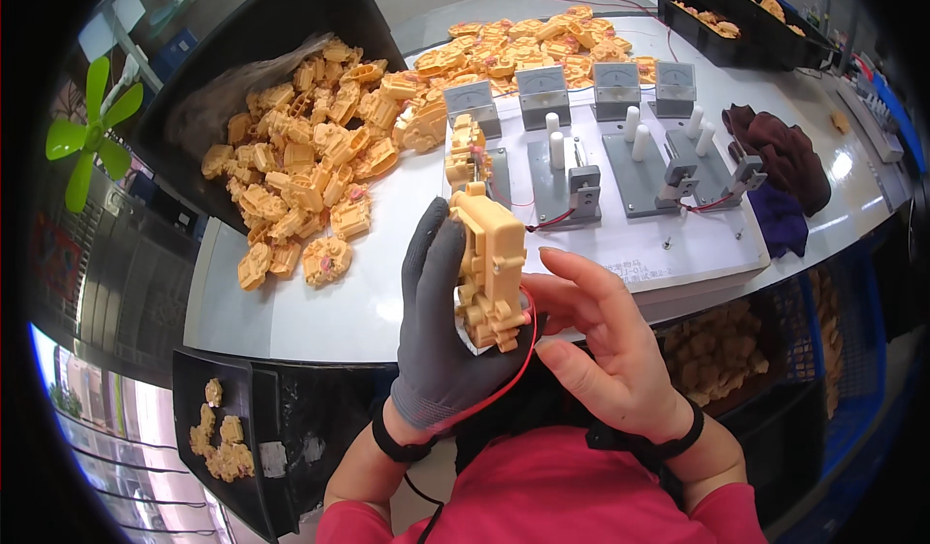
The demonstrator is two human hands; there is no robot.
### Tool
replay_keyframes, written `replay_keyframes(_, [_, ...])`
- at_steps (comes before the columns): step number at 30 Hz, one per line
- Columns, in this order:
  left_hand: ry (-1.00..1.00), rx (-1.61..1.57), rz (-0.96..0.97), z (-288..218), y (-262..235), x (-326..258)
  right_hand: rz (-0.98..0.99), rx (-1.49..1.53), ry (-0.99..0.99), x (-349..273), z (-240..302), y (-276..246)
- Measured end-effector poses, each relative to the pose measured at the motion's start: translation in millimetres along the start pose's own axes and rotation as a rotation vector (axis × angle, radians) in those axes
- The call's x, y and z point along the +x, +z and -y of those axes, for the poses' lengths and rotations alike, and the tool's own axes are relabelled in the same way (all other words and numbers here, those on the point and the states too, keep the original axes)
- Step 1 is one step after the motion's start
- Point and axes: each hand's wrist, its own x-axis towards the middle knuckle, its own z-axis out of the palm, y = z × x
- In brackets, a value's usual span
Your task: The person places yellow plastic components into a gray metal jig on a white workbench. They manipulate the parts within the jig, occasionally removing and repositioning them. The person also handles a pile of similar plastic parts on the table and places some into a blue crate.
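A tan plastic gear housing (pixel 494 244) stands upright in my left hand (pixel 433 321), which wears a dark grey glove and is closed around it. Gear-like pieces show at its lower end. A thin red wire (pixel 528 360) runs beside the housing and down across the glove. My right hand (pixel 610 341), bare, is just right of the housing with thumb and fingers apart; some of its fingertips are partly hidden. Just beyond the held housing, another tan plastic piece (pixel 465 147) sits at the leftmost test fixture.
Grey fixtures (pixel 557 186) with white posts and dial meters (pixel 542 84) stand on a white board. A black bin (pixel 329 1) spills tan housings (pixel 310 147) at left; more housings (pixel 542 45) lie behind. Dark cloth (pixel 775 156) lies right. A green fan (pixel 94 137) is far left.
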Motion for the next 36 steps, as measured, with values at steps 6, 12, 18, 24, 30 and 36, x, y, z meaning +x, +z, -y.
replay_keyframes(6, [-0.534,-0.886,0.110,-15,-4,15,0.024,-0.257,-0.186,12,16,-29])
replay_keyframes(12, [0.274,0.248,-0.113,13,-32,48,-0.402,-0.369,-0.156,37,-20,-56])
replay_keyframes(18, [-0.208,-0.413,-0.064,30,-44,106,-0.364,-0.499,-0.173,42,-41,-49])
replay_keyframes(24, [-0.520,-0.639,0.079,39,-47,157,-0.331,-0.505,-0.197,43,-42,-49])
replay_keyframes(30, [-0.858,-0.885,0.310,23,-38,194,-0.309,-0.499,-0.192,41,-40,-54])
replay_keyframes(36, [-0.965,-0.881,0.377,34,-40,213,-0.305,-0.482,-0.222,43,-44,-51])
